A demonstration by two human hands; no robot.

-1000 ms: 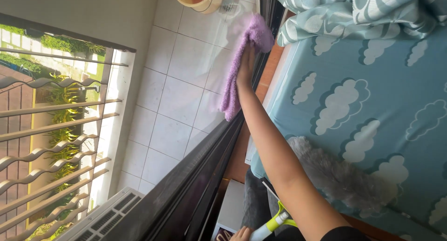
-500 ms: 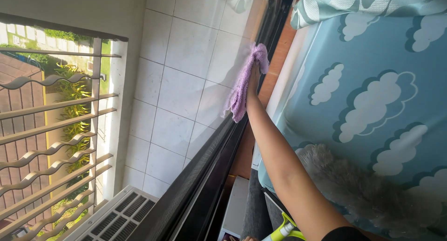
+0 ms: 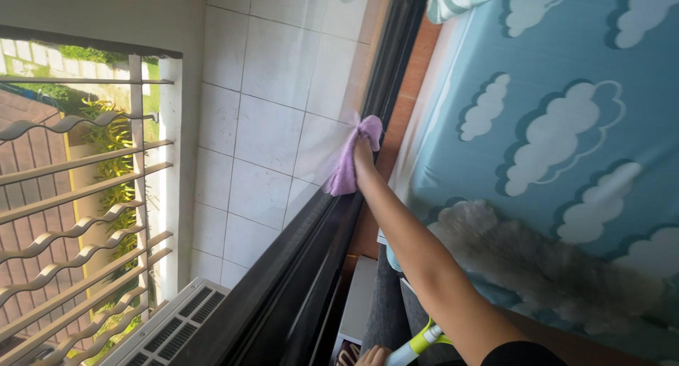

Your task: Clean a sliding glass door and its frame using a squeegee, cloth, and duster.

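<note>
One hand, right hand, presses purple cloth on window glass, fingers closed over it. Left hand at 6 o'clock grips spray bottle.

Soft purple cloth on smooth glass; dark frame looks like matt metal; glossy tiles; fluffy grey duster.

We see bright daylight pouring in from the left through the grille, a pale glare smearing the glass over the tiles, the dark frame in shadow, and the tilted view fairly sharp, softening slightly at the edges.
</note>
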